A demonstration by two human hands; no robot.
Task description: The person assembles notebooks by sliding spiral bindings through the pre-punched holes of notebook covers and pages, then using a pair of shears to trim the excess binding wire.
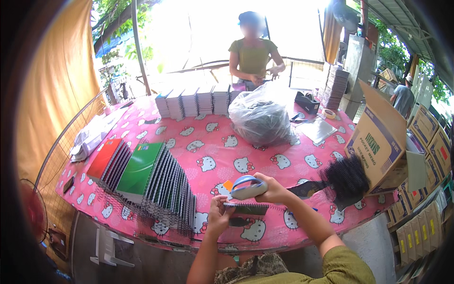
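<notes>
My left hand (220, 215) grips the left end of a small spiral notebook (250, 209) with a dark green cover, low over the table's near side. My right hand (270, 189) is closed around a rounded blue-and-pale-grey hand tool (248, 187), whose exact kind I cannot make out. The tool sits just above the notebook, with an orange piece (228, 185) at its left. To the left of my hands rise tall stacks of green-covered spiral notebooks (142, 170) and red-covered ones (105, 156).
On the pink table (194, 161) stand a clear plastic bag (260, 116), black coils (347, 180), pale notebook stacks (196, 102), a black tape dispenser (307, 102) and a tape roll (328, 113). An open cardboard box (378, 142) stands right. Another person (255, 57) stands across the table.
</notes>
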